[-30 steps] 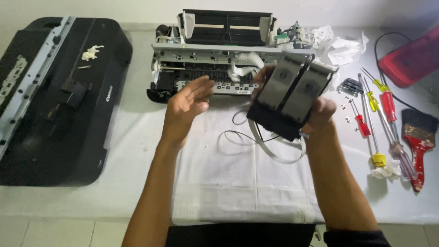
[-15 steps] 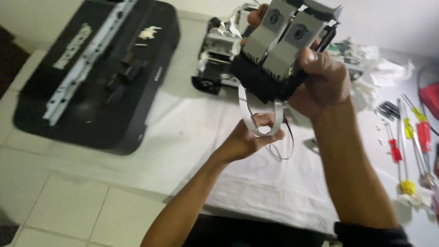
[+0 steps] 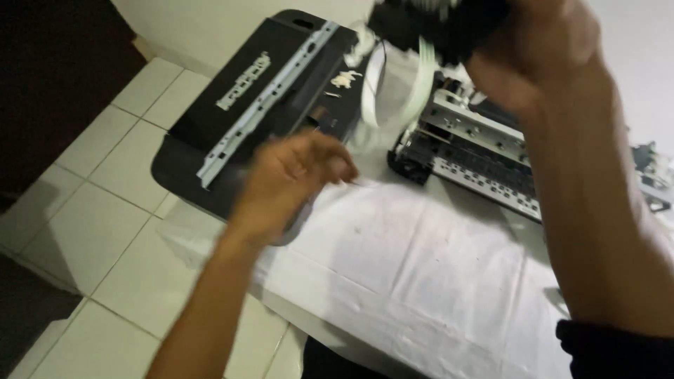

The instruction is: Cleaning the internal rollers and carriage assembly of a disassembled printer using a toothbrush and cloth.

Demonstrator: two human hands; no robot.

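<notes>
Right hand gripped the black printer part at 12 o'clock. Its white ribbon cable hung toward 6. Left hand stood empty, half-curled, at 7 o'clock from the cable, nearer its loop.

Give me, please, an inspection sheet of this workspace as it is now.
Surface: white cloth over tiled floor.
Job's things: black printer part, raised, blurred.
Clutter: opened printer chassis; black cover with metal rail.
Grippers: right hand grips the printer part; left hand loosely curled, empty, above the cloth's edge.
Cables: white ribbon cable loops down from the part.
Surroundings: white floor tiles; wall behind.
</notes>
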